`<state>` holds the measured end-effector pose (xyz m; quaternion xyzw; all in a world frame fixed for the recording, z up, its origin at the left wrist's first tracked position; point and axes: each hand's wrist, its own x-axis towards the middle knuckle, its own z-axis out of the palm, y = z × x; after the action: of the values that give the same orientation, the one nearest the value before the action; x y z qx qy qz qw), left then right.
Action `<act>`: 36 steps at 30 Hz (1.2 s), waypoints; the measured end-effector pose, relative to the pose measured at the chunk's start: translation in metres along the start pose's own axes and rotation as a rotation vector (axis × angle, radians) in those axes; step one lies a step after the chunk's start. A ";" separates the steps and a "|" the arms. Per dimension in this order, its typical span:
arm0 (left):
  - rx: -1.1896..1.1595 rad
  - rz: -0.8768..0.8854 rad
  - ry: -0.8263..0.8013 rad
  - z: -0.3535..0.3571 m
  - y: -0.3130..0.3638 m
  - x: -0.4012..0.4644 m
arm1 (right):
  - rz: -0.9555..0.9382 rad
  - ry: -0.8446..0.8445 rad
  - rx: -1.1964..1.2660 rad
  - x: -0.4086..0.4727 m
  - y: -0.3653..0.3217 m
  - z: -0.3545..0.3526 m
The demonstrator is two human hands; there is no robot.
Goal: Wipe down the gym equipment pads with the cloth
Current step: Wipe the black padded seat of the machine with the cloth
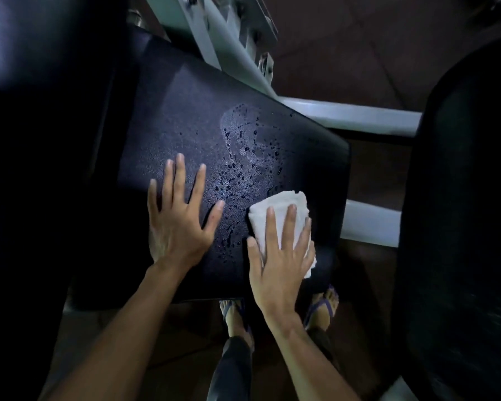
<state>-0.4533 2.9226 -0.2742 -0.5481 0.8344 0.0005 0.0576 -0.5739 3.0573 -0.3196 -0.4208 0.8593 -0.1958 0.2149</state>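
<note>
**Cloth pressed flat on a wet black pad**

Cloth [284,215], white and folded into a thick wad, lies on the near right part of the black pad [185,117], at about 4 o'clock from the pad's middle. The right hand [278,256] is laid flat on top of it with fingers spread wide, covering its near half; only the far corner and a strip at the right edge show. The left hand [177,224] rests palm down on the bare pad just beside it at 9 o'clock, fingers also splayed, gripping nothing.

The pad is dark, faintly grained and slightly glossy. Droplets [243,151] and a pale wet smear spread across it from the centre toward 12 o'clock of the cloth, with a thinner trail of beads running down between the two hands.

A pale grey metal frame [214,33] runs from 12 o'clock down to 3 o'clock behind the pad. Dark padded shapes fill the left edge and the right edge [460,198], both cut off and too dim to make out. Below the pad's near edge, two feet in sandals [321,306] stand on the floor, partly hidden by the right forearm.
</note>
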 end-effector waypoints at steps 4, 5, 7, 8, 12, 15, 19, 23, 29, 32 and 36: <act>-0.022 -0.010 0.019 0.002 -0.003 -0.001 | 0.043 -0.030 -0.036 -0.006 0.017 -0.005; -0.032 -0.013 0.019 0.002 -0.003 -0.001 | 0.121 -0.007 -0.029 0.002 0.020 -0.008; -0.021 -0.014 0.012 0.003 -0.001 -0.002 | 0.329 0.093 0.040 0.042 0.025 -0.017; -0.008 -0.011 0.012 0.003 0.000 -0.002 | 0.438 0.147 0.095 0.073 0.025 -0.021; 0.023 -0.015 0.037 0.007 0.000 0.001 | 0.411 0.196 0.133 0.190 -0.020 -0.027; 0.030 -0.016 0.062 0.009 0.001 0.003 | 0.057 0.161 0.039 0.169 -0.054 -0.013; 0.034 -0.017 0.065 0.010 0.000 0.002 | -0.146 0.020 0.006 0.038 -0.014 -0.004; 0.016 -0.019 0.050 0.010 -0.001 0.001 | -0.181 -0.047 -0.092 -0.014 0.047 -0.007; -0.002 -0.016 0.060 0.010 -0.001 0.004 | 0.399 0.111 0.035 0.082 0.031 -0.019; 0.004 -0.011 0.085 0.011 -0.001 0.003 | 0.475 0.209 0.110 0.155 0.000 -0.023; 0.013 0.012 0.124 0.011 -0.001 0.006 | 0.077 0.165 0.050 0.152 -0.046 -0.011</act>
<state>-0.4534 2.9179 -0.2860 -0.5416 0.8397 -0.0384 0.0093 -0.6341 2.9100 -0.3174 -0.3644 0.8844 -0.2429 0.1613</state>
